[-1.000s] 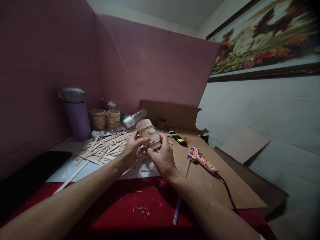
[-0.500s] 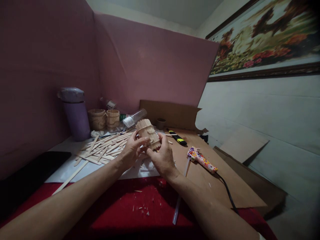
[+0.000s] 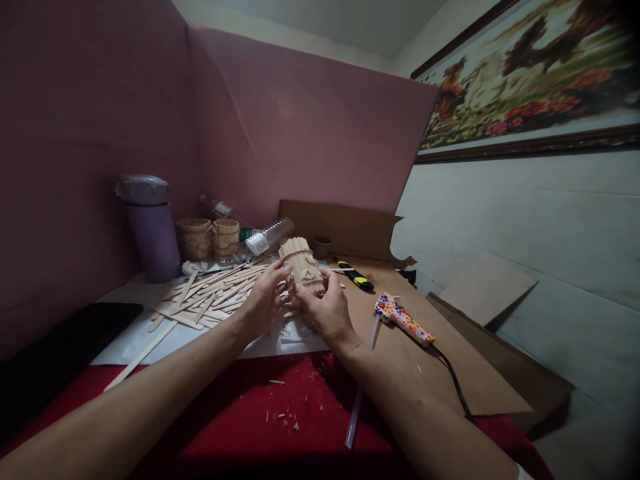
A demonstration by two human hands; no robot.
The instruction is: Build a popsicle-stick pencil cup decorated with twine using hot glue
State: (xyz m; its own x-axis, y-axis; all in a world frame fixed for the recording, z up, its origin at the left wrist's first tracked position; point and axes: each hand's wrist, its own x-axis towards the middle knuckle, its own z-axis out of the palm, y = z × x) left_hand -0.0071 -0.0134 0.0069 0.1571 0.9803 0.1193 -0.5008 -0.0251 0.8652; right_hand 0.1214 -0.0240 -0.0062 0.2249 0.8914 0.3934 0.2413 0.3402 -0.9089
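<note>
Tilted above the white sheet is a small cup made of craft sticks (image 3: 300, 263), with a band round it and little wood pieces on its side. My right hand (image 3: 327, 307) is closed round its lower right part, the thumb across the front. At the cup's left side my left hand (image 3: 265, 293) has its curled fingers against it; some fingertips are hidden. A heap of loose craft sticks (image 3: 210, 297) lies left of the cup. Wood scraps (image 3: 285, 417) are scattered on the red cloth.
A flowered glue gun (image 3: 405, 320) with a clear glue stick lies on cardboard (image 3: 450, 373) at right, near a yellow-black utility knife (image 3: 357, 277). Behind are a purple tumbler (image 3: 155, 240), two stick cups (image 3: 195, 240), a plastic bottle (image 3: 270, 237) and a cardboard ring (image 3: 321, 248).
The cup has turned in my hands and now stands more upright, slightly further right. My right thumb has moved up onto its front, and my left fingers have shifted along its side.
</note>
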